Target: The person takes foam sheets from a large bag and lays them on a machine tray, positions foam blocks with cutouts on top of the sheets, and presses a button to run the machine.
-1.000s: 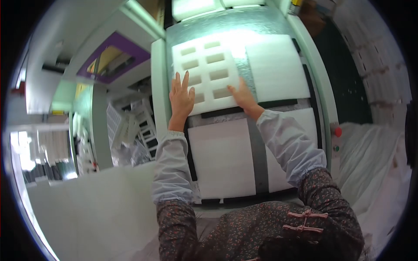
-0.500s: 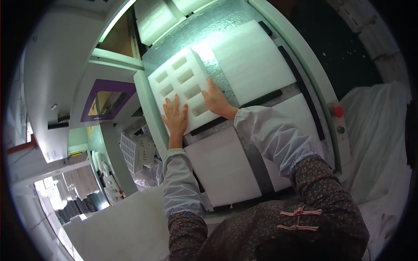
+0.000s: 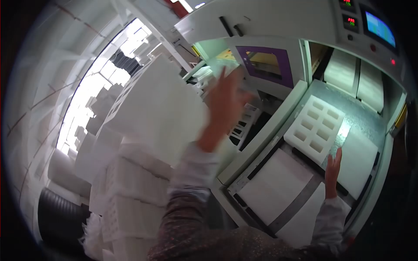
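Note:
My left hand [image 3: 224,104] is raised left of the machine bed, blurred by motion, its fingers apart and nothing seen in it. Beside the lower right edge of a white foam block [image 3: 314,126] with several rectangular pockets is my right hand [image 3: 333,172], fingers stretched out and holding nothing. The block lies on the metal bed [image 3: 348,106]. A flat white foam sheet [image 3: 359,161] lies to the right of my right hand. Nearer to me are two more sheets, one at the left [image 3: 275,185] and one partly behind my right forearm [image 3: 302,213].
Stacked white foam pieces [image 3: 135,187] stand at the left, near a black ribbed roll [image 3: 61,217]. Beyond the bed are a purple-framed window [image 3: 265,65], a control screen [image 3: 380,28] and further white blocks [image 3: 342,71]. The bed's raised pale edge [image 3: 261,145] runs along its left side.
The view has swung left. My left hand has left the pocketed block and moved away to the left. My right hand is now lower, just beside the block.

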The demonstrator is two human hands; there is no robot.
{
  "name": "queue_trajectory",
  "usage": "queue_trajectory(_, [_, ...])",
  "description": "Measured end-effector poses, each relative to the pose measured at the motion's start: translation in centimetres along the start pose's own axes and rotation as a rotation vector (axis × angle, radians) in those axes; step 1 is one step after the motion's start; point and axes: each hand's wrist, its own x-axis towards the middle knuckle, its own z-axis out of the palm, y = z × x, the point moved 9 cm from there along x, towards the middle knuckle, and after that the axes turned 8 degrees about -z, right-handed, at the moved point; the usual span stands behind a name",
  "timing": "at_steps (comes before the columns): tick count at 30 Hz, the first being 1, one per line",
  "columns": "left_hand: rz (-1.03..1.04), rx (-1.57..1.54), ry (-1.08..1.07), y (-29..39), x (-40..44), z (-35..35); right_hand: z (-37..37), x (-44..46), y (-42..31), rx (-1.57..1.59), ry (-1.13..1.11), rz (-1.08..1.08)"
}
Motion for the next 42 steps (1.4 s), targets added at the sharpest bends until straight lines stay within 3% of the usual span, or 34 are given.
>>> queue_trajectory(1, [0.083,0.202,0.321,-0.5,-0.9,-7.7,-0.4,-1.6,-1.9,0.008,-0.011,0.02])
queue_trajectory(2, [0.148,0.51,0.471,-2.5,-1.7,-12.7,0.0,-1.4,-4.1,0.014,-0.019,0.046])
queue_trajectory(3, [0.036,0.58,0.429,-6.7,-2.0,-16.9,-0.3,-1.3,-5.8,0.018,-0.023,0.075])
queue_trajectory(4, [-0.059,1.082,0.449,-8.9,-2.4,-19.7,-0.1,-0.4,-7.9,0.019,-0.022,0.108])
queue_trajectory(6, [-0.498,1.058,0.029,-14.9,-2.8,-23.1,1.1,1.7,-12.7,0.012,-0.016,0.174])
queue_trajectory(11, [-0.543,0.701,0.014,-20.1,-3.3,-24.4,1.7,7.0,-23.0,-0.042,0.065,0.374])
queue_trajectory(14, [-0.307,0.812,0.205,-12.6,-3.1,-23.3,1.6,8.1,-27.1,-0.029,0.048,0.363])
queue_trajectory(16, [0.126,0.783,0.453,-2.6,-5.1,-20.2,1.3,9.0,-28.9,0.007,0.043,0.312])
queue_trajectory(18, [0.121,0.676,0.294,4.8,-5.9,-13.9,1.4,10.4,-31.2,0.168,0.039,0.34])
queue_trajectory(19, [0.192,0.44,0.221,8.6,-6.9,-10.5,1.4,11.1,-32.1,0.223,0.058,0.316])
queue_trajectory(21, [0.531,0.116,0.337,15.2,-10.5,-3.8,0.6,11.9,-32.8,0.388,0.156,0.415])
queue_trajectory(23, [0.589,0.111,0.107,21.2,-13.6,4.2,-1.9,11.4,-32.2,0.514,0.296,0.364])
queue_trajectory(24, [0.576,-0.044,-0.027,23.4,-14.9,7.9,-3.2,11.1,-31.7,0.501,0.306,0.373])
queue_trajectory(25, [0.646,-0.198,0.134,25.7,-16.4,8.9,-5.7,10.4,-30.7,0.436,0.376,0.405])
queue_trajectory(26, [0.622,-0.243,-0.025,27.3,-17.5,10.9,-7.9,9.3,-29.6,0.37,0.445,0.439])
queue_trajectory(27, [0.648,-0.409,-0.142,28.9,-18.3,11.7,-10.6,8.4,-28.7,0.161,0.522,0.196])
queue_trajectory(28, [0.667,-0.571,-0.259,30.3,-18.7,12.7,-13.1,7.3,-27.8,0.321,0.707,0.423])
queue_trajectory(31, [0.628,-0.872,-0.353,30.7,-16.6,16.2,-20.5,5.3,-24.8,0.114,0.684,0.473])
queue_trajectory(33, [0.419,-0.913,-0.263,27.8,-12.4,19.0,-23.9,3.0,-22.7,0.01,0.711,0.595])
queue_trajectory(34, [0.411,-0.916,-0.276,27.0,-11.7,21.6,-25.0,2.3,-22.2,0.008,0.713,0.609])
queue_trajectory(36, [0.009,-0.764,-0.442,23.2,-10.9,29.6,-25.7,1.8,-20.4,0.04,0.564,0.686])
queue_trajectory(37, [0.0,-0.762,-0.446,23.1,-11.0,30.5,-26.4,1.6,-19.2,0.041,0.56,0.695])
queue_trajectory(41, [-0.301,-0.957,-1.01,22.9,-15.0,37.3,-28.1,-2.1,-12.4,0.016,0.579,0.821])
queue_trajectory(42, [-0.311,-0.956,-1.018,22.8,-15.6,38.2,-28.2,-2.2,-11.9,0.016,0.578,0.834])
